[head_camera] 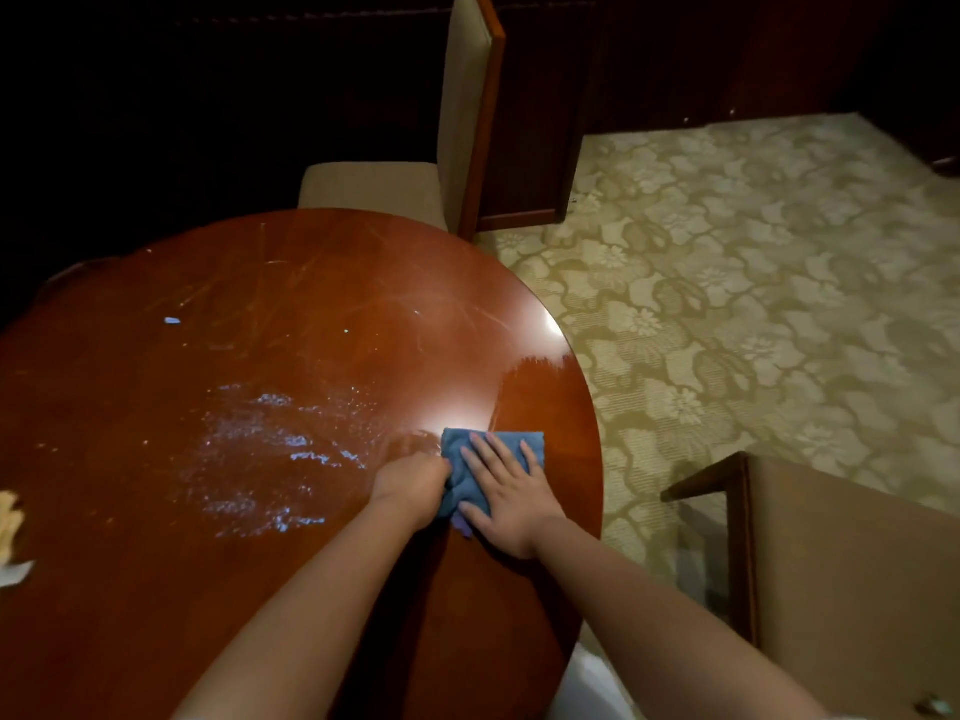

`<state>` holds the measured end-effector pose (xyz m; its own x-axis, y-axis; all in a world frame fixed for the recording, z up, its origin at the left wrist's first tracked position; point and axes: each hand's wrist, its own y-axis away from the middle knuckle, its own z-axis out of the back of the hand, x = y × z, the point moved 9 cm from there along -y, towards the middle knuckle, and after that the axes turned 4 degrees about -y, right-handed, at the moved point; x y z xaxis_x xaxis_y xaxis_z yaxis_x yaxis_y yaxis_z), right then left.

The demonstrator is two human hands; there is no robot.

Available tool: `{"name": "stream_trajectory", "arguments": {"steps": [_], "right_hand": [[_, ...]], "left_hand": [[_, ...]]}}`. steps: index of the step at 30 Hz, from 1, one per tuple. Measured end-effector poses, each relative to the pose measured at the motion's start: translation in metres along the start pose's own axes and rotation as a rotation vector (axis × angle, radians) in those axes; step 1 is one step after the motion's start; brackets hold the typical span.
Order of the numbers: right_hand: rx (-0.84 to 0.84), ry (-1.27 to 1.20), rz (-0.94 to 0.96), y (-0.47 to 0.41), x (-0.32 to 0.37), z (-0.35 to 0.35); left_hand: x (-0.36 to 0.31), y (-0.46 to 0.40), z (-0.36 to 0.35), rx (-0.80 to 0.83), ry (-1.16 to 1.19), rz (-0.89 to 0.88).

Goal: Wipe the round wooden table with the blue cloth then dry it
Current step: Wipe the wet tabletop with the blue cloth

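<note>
The round wooden table [260, 324] fills the left and middle of the head view, glossy and scratched, with a patch of wet droplets [270, 454] near its centre. A folded blue cloth [511, 443] lies near the table's right edge. My right hand [511, 498] presses flat on the cloth with fingers spread. My left hand [413, 488] grips the cloth's left edge with curled fingers.
A beige upholstered chair [395, 187] stands at the table's far side. Another wooden chair [841, 574] sits at the right, close to my right arm. A yellow cloth [9, 522] and a white scrap lie at the table's left edge. Patterned carpet [753, 283] covers the floor.
</note>
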<state>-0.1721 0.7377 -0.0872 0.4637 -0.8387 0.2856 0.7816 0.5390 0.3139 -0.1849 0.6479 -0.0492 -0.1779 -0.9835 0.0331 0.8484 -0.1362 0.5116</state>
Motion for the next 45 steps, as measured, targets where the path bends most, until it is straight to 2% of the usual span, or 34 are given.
{"name": "stream_trajectory", "arguments": {"steps": [11, 20, 25, 31, 45], "right_hand": [[0.000, 0.041, 0.126, -0.118, -0.073, 0.058], [0.004, 0.057, 0.164, -0.151, -0.115, 0.080], [-0.010, 0.048, 0.112, -0.126, -0.123, 0.077], [-0.017, 0.008, 0.008, -0.059, -0.121, 0.057], [-0.084, -0.029, -0.136, 0.068, -0.033, -0.014]], "left_hand": [[0.026, -0.115, 0.057, -0.010, 0.145, 0.166], [0.015, -0.158, 0.086, -0.007, 0.199, 0.235], [-0.002, -0.145, 0.073, -0.003, 0.247, 0.193], [-0.046, -0.110, 0.058, 0.045, 0.177, 0.101], [-0.066, 0.024, -0.013, 0.067, 0.035, -0.057]]}}
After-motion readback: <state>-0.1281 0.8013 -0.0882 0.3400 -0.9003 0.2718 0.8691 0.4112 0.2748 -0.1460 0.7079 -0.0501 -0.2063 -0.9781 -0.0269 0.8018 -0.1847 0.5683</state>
